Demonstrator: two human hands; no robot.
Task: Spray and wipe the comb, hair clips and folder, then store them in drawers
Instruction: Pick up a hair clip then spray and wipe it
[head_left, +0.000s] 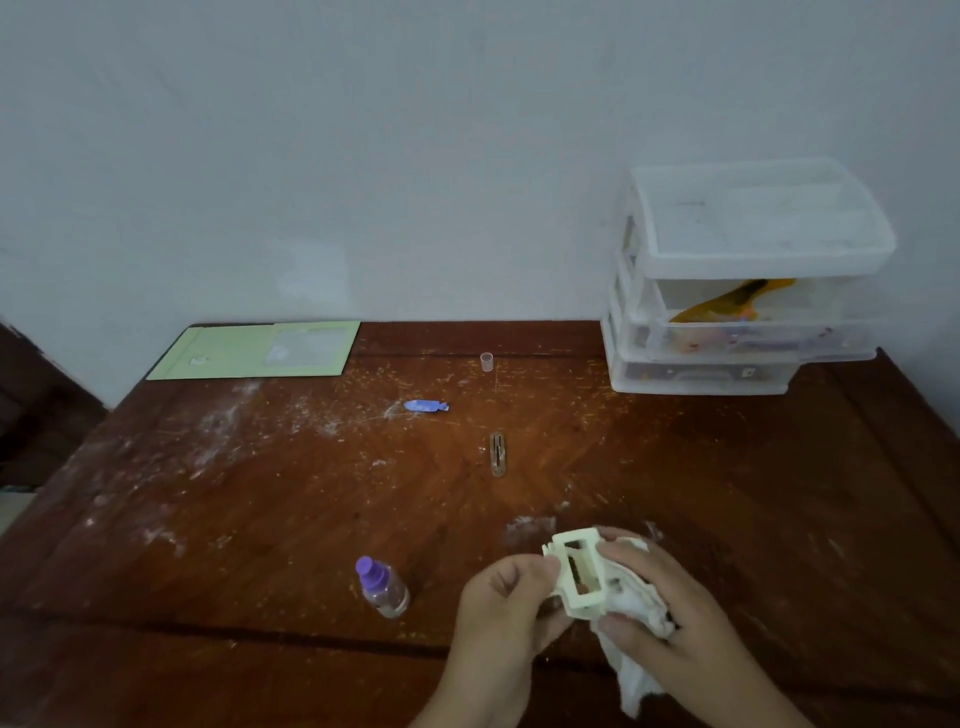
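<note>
Holding a cream comb (577, 578) between both hands over the near edge of the wooden table (260, 519). Left hand (506, 605) is clenched on the comb's left side, thumb on top. Right hand (670, 613) grasps a white cloth (636, 608) bunched against the comb's right side; cloth tail hangs below that hand. Comb looks like a blocky frame with a rectangular opening, tilted; teeth not clearly visible.

Relative to the grip:
- spray bottle (383, 587), purple cap, clear body, standing just left of the left hand, not touching it.
- brown hair clip (497, 453) lying flat beyond the hands, well apart.
- blue hair clip (426, 406) further out, left of the brown one.
- small clear cap (487, 361) further still, near the wall.
- green folder (260, 349) flat at the far left corner.
- clear plastic drawer unit (743, 291) at far right, drawers stacked, something orange visible inside through the front.

White smears on the tabletop left of the grip.
</note>
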